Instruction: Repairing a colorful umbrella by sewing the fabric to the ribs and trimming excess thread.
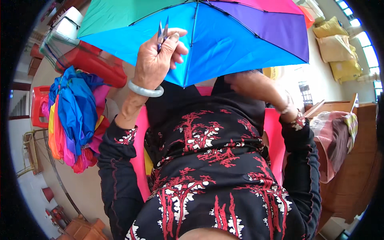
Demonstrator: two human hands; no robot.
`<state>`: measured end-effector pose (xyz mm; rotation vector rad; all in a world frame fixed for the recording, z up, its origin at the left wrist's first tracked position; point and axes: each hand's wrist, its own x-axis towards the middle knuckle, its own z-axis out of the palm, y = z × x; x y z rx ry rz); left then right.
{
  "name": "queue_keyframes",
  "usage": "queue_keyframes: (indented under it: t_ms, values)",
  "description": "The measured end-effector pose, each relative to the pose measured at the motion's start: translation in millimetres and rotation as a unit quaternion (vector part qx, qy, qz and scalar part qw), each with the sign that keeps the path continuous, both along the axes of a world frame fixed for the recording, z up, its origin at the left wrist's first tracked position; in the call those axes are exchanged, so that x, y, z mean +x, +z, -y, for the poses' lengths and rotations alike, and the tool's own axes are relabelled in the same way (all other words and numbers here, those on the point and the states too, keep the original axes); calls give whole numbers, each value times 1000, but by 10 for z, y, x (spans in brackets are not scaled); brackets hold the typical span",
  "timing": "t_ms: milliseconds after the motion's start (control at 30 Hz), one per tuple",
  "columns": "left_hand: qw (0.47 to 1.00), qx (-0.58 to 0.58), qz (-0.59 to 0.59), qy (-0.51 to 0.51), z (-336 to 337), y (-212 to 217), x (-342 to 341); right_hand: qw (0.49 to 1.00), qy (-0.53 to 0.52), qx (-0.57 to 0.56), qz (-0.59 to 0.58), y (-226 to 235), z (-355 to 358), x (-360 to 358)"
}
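Note:
An open umbrella (236,44) with blue, purple, green and pink panels spreads in front of me, its thin dark ribs showing. My left hand (157,60), with a pale bangle at the wrist, is closed around small thread snips (163,35). The snips' two blades point upward, slightly apart, in front of a blue panel. Over my lap, my right hand (254,85) is just below the canopy's lower right edge. Motion smears its fingers, and whether they hold anything does not show.
A bundle of colourful folded umbrella cloth (78,116) hangs at the left, by a red stool (39,106). Behind it stands a red seat (98,66). Stuffed yellow sacks (338,48) lie at the far right. Cloths (330,140) drape over wooden furniture (356,160) on the right.

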<state>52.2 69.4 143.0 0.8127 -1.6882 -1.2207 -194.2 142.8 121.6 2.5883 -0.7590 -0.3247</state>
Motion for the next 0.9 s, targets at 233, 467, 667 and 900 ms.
queue_keyframes:
  t_ms: [233, 467, 667, 900]
  values:
    - [997, -26, -70, 3, -29, 81, 37, 923, -220, 174, 262, -912, 144, 73]
    - [982, -86, -140, 95, -211, 477, 210, 893, -187, 329, 244, -550, 166, 172]
    - [983, -118, -133, 48, -482, 756, 391, 780, -68, 516, 348, 613, -77, 407]
    - [993, 54, -59, -90, -735, 770, 75, 775, -74, 374, 504, 1255, -147, 583]
